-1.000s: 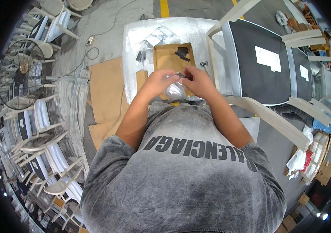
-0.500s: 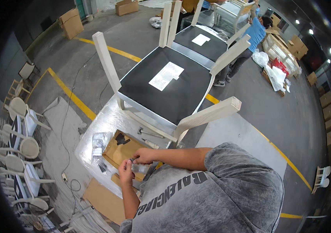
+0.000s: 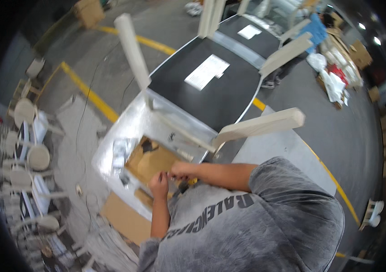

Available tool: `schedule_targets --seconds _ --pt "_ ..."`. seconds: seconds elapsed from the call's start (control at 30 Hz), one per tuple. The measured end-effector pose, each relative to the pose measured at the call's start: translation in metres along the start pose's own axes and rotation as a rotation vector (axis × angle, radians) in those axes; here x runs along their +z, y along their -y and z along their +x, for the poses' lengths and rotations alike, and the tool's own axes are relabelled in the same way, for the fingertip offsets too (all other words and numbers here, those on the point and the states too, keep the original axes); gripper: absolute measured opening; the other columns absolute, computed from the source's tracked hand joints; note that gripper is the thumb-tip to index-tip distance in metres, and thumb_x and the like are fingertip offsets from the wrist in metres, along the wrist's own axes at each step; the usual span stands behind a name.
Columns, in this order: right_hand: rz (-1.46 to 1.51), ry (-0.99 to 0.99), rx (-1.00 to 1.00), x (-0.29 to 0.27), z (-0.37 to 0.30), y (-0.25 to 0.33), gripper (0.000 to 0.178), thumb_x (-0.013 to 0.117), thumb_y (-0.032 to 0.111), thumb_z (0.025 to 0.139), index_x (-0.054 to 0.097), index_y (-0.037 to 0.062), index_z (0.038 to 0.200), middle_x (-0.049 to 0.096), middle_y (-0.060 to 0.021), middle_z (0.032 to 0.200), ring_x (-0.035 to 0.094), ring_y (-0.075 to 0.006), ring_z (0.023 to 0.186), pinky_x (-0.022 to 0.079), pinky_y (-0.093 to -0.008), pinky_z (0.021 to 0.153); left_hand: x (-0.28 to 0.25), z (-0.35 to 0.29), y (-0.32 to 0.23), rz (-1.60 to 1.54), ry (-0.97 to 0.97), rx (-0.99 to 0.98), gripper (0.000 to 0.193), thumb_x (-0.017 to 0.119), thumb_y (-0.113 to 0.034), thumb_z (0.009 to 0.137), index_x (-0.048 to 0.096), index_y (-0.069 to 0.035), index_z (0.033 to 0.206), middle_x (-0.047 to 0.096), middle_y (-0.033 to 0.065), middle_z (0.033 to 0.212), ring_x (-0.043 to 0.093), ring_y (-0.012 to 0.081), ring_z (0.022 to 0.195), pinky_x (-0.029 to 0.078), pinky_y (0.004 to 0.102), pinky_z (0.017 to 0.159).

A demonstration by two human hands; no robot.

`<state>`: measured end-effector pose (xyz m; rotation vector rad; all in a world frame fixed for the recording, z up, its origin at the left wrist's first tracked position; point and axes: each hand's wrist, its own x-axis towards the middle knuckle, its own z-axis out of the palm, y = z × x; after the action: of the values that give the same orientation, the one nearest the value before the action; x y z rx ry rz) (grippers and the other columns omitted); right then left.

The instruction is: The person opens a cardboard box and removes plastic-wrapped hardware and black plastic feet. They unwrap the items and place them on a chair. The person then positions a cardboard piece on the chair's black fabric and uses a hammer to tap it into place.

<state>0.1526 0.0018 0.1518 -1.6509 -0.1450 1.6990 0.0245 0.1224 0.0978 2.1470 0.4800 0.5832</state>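
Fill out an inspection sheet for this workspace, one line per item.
Surface: wrapped surface, glossy with film; upturned chair at its far side.
Job's things: box, open, with black pieces inside; small dark piece at the left fingertips, too blurred to identify.
Clutter: clear bag left of the box; cardboard on the floor.
Hands: left hand pinching the small dark piece; right hand close by, fingers curled, hold unclear.
Cables: thin cable on the floor at left, crossing a yellow line.
Surroundings: more chairs at left; person in blue at upper right.
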Motion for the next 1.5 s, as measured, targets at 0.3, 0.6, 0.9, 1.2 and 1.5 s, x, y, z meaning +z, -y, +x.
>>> schedule_targets --seconds 0.3,0.6,0.9,1.2,1.5 --pt "0.286 -0.121 0.007 -0.007 0.043 -0.014 0.028 0.066 0.022 0.09 0.055 0.0089 0.067 0.046 -0.0025 0.053 0.042 -0.0133 0.041 0.028 -0.0315 0.037 0.016 0.011 -0.005 -0.047 0.065 -0.272 0.018 0.065 -0.018 0.089 0.071 -0.003 0.096 0.069 0.0213 0.087 0.068 0.0383 0.081 0.052 0.0428 0.071" --pt "0.01 -0.267 -0.061 -0.009 0.076 0.002 0.025 0.066 0.017 0.091 0.061 0.0032 0.072 0.059 -0.0066 0.059 0.049 -0.0129 0.042 0.034 -0.0294 0.036 0.039 0.022 0.053 -0.191 0.069 -0.772 0.029 0.066 -0.029 0.09 0.072 -0.001 0.096 0.07 0.0162 0.083 0.066 0.0262 0.075 0.051 0.0387 0.069" --pt "-0.13 -0.444 -0.237 -0.011 0.112 0.016 0.031 0.074 0.025 0.089 0.066 0.0006 0.073 0.062 -0.0069 0.059 0.053 -0.0138 0.043 0.039 -0.0308 0.041 0.048 0.044 0.094 -0.463 -0.063 -0.801 0.026 0.069 -0.031 0.092 0.073 -0.005 0.091 0.065 0.0041 0.072 0.058 0.0142 0.06 0.045 0.0317 0.053" --pt "-0.131 -0.428 -0.353 -0.019 0.124 0.052 0.027 0.073 0.027 0.091 0.064 0.0032 0.081 0.06 -0.0034 0.067 0.052 -0.0109 0.051 0.039 -0.0265 0.043 0.017 0.086 0.08 -0.737 -0.121 -0.96 0.02 0.068 -0.022 0.09 0.071 -0.003 0.089 0.063 0.0016 0.072 0.054 0.0117 0.06 0.041 0.0284 0.054" --pt "0.373 0.041 -0.011 -0.013 0.071 0.033 0.033 0.07 0.023 0.092 0.06 0.0036 0.116 0.066 -0.0074 0.1 0.066 -0.0179 0.089 0.058 -0.0361 0.072 -0.018 0.047 0.068 -1.427 0.072 -0.7 0.013 0.061 -0.016 0.088 0.067 -0.004 0.087 0.066 0.0044 0.086 0.062 0.0157 0.08 0.049 0.0291 0.075"
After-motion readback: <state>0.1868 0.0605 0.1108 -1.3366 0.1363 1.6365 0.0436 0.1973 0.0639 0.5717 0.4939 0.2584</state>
